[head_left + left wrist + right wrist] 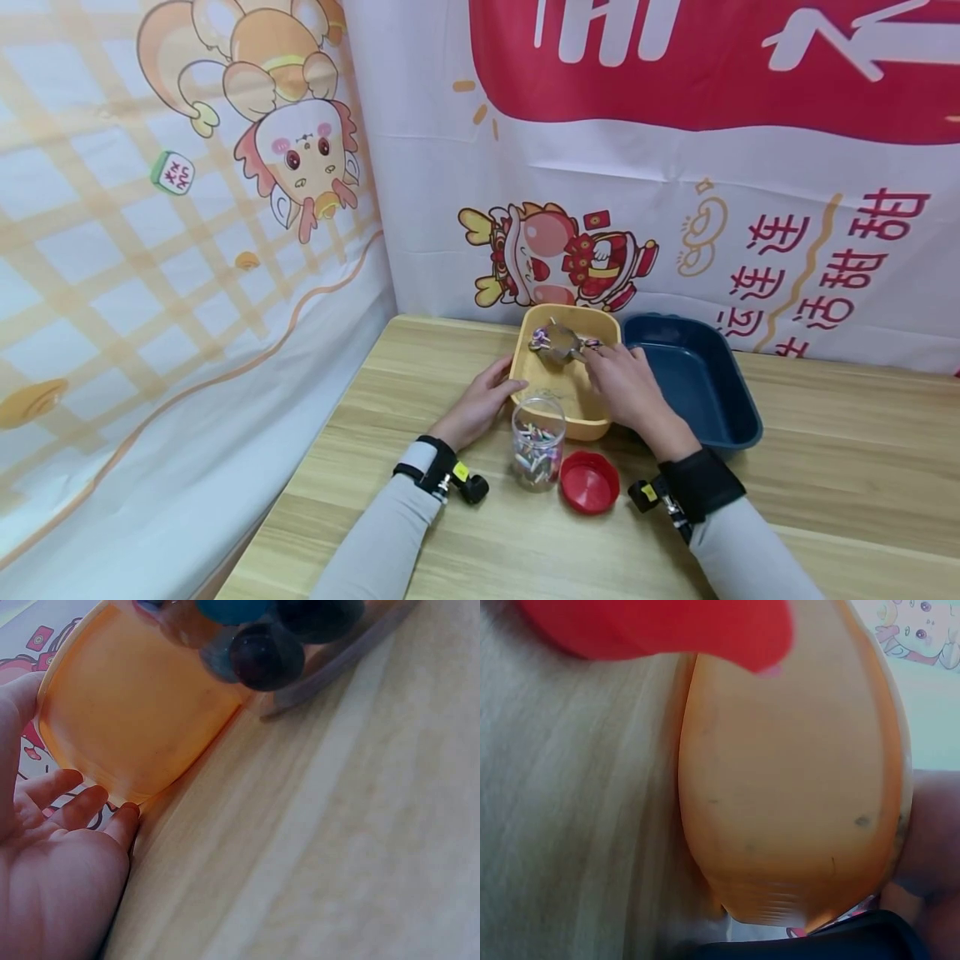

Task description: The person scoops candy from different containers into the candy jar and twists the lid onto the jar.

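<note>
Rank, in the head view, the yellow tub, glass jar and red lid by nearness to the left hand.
From the left hand:
1. Yellow tub, touched at its left wall.
2. Glass jar, just to the right, in front of the tub.
3. Red lid, beyond the jar.

A smooth yellow-orange plastic tub (795, 802) fills the middle of the right wrist view, its rounded outer wall bulging toward nine o'clock, with a few small dark specks on it. At twelve o'clock a blurred red plastic lid (667, 630) overlaps the tub's top edge. Pale wood-grain tabletop (570, 817) covers the nine o'clock side. At six o'clock a dark blue rim (810, 941) touches the tub's base. A cartoon-printed backdrop (922, 630) shows at one o'clock.
</note>
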`<state>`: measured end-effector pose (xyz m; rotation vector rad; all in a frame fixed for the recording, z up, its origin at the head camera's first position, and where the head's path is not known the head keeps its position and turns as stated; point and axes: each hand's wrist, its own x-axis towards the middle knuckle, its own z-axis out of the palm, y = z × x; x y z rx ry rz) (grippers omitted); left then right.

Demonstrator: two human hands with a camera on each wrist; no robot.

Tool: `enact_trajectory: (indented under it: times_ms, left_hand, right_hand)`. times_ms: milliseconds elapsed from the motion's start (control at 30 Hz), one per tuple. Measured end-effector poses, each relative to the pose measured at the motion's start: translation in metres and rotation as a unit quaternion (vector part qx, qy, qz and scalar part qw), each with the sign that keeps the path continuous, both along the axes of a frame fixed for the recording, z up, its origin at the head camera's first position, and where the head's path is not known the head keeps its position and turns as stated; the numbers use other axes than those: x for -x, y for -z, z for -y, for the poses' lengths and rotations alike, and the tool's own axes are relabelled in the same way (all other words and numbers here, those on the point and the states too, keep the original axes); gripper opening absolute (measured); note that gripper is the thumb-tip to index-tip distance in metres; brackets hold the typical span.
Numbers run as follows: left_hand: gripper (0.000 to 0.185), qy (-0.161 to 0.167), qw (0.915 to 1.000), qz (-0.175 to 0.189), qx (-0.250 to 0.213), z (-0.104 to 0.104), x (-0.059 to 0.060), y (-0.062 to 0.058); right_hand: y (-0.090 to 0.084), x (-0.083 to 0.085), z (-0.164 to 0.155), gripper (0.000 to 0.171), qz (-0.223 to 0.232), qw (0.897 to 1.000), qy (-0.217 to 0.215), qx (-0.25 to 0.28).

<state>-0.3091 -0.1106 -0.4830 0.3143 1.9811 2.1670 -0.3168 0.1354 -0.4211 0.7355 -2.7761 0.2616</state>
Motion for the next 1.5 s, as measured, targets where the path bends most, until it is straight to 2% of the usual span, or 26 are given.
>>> enact_trajectory:
  times_ms: [233,567,667,833,1033,1200,1300,1400,1500]
  left_hand:
    - [0.065,-0.005,1.0,0.001,0.001,0.0,-0.001,-0.003]
    - [0.064,0.0,1.0,0.0,0.006,-0.001,0.0,-0.003]
    - [0.064,-0.001,1.0,0.0,0.008,-0.001,0.0,-0.004]
    - [0.064,0.0,1.0,-0.003,0.002,-0.002,0.0,-0.004]
    - [0.065,-0.002,1.0,-0.006,0.002,-0.001,0.0,-0.004]
    - [0.064,-0.001,0.9999,-0.004,0.011,0.001,-0.002,-0.002]
    - [0.064,-0.004,0.9999,0.0,0.015,0.001,-0.003,-0.002]
    - [0.064,-0.007,0.9998,0.006,0.018,0.002,-0.005,-0.003]
    - [0.065,-0.01,0.9997,0.009,0.019,0.002,-0.007,-0.004]
  right_hand:
    - [-0.001,0.003,-0.002,0.036,0.012,0.999,-0.029,0.009]
    - [-0.001,0.005,-0.006,0.036,0.008,0.999,-0.025,0.028]
    - [-0.002,0.006,-0.009,0.035,0.019,0.998,-0.028,0.05]
    - [-0.004,0.01,-0.015,0.033,0.045,0.992,-0.035,0.115]
    - [-0.005,0.015,-0.021,0.031,0.07,0.975,-0.06,0.202]
    - [-0.009,0.013,-0.025,0.036,0.118,0.951,-0.074,0.275]
    - [-0.016,0.01,-0.026,0.042,0.14,0.932,-0.089,0.322]
    - [-0.027,0.004,-0.027,0.046,0.135,0.92,-0.095,0.356]
    - [-0.04,-0.004,-0.029,0.047,0.115,0.916,-0.095,0.374]
